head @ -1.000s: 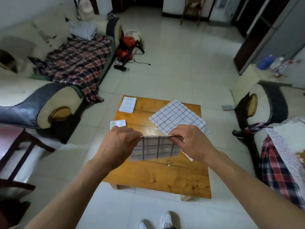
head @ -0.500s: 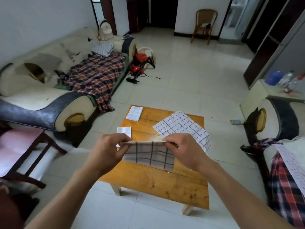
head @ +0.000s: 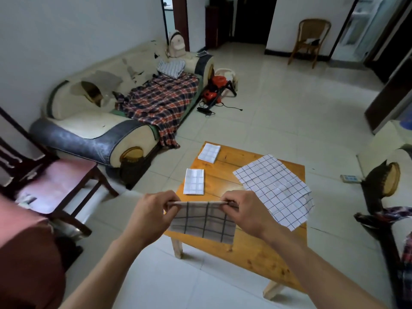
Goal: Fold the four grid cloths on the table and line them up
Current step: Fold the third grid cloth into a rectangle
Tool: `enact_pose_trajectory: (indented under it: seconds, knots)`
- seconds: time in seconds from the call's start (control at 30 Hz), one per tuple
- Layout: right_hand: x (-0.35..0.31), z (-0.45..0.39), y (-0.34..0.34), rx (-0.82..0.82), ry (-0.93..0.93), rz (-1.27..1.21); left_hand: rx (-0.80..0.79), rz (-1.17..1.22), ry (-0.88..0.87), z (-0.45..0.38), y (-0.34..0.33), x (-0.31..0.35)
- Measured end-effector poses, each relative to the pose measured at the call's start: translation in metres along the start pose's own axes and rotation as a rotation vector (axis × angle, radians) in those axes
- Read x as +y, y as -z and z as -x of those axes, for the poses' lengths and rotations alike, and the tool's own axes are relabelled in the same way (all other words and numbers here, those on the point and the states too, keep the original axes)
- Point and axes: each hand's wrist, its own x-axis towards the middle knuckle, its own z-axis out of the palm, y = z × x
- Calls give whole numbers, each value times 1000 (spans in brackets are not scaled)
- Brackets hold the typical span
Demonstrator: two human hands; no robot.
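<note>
A folded grid cloth [head: 202,221] hangs in the air over the near left part of the wooden table [head: 252,253]. My left hand [head: 153,217] pinches its top left corner and my right hand [head: 247,216] pinches its top right corner. Two small folded grid cloths lie on the table's left side, one [head: 194,181] in the middle and one [head: 209,153] at the far corner. An unfolded grid cloth [head: 275,186] lies spread on the right side, with its near corner hanging over the edge.
A sofa [head: 95,123] with a plaid blanket [head: 160,103] stands to the left of the table. A dark wooden chair [head: 51,175] with a pink seat is at the near left. An armchair [head: 388,197] stands on the right. Tiled floor surrounds the table.
The view has tilted upward, showing more of the room. Both hands still hold the folded cloth by its top edge, now slightly farther apart and nearer the table's left front corner.
</note>
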Motion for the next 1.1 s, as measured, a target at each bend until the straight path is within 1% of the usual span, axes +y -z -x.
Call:
enact_pose_trajectory:
  seconds: [0.2, 0.27, 0.4, 0.5, 0.6, 0.67, 0.8, 0.87, 0.93, 1.0, 1.1]
  knots:
    - [-29, -24, -49, -3, -123, 38, -36, 20, 16, -4, 19, -64]
    - [-33, -29, -69, 7, -175, 52, -40, 54, 23, -6, 24, -85]
    - [-39, -39, -103, 49, -261, 106, -103, 129, 42, -17, 24, -125]
    - [-45, -40, -117, 67, -332, 105, -133, 229, 102, -26, 17, -143]
    - [-41, -51, -120, 63, -372, 135, -160, 280, 151, -41, 6, -154]
    - [-28, -63, -121, 64, -417, 114, -186, 320, 202, -55, -5, -160]
    - [10, -92, -129, 100, -532, -15, -272, 446, 417, -83, -40, -174]
    - [37, -106, -135, 91, -580, -63, -291, 464, 534, -100, -64, -185]
    - [66, -120, -140, 77, -629, -92, -306, 436, 614, -117, -89, -197]
    - [93, -134, -146, 61, -661, -83, -331, 387, 642, -130, -110, -208]
    - [136, -154, -160, 43, -715, -79, -388, 330, 638, -155, -147, -230]
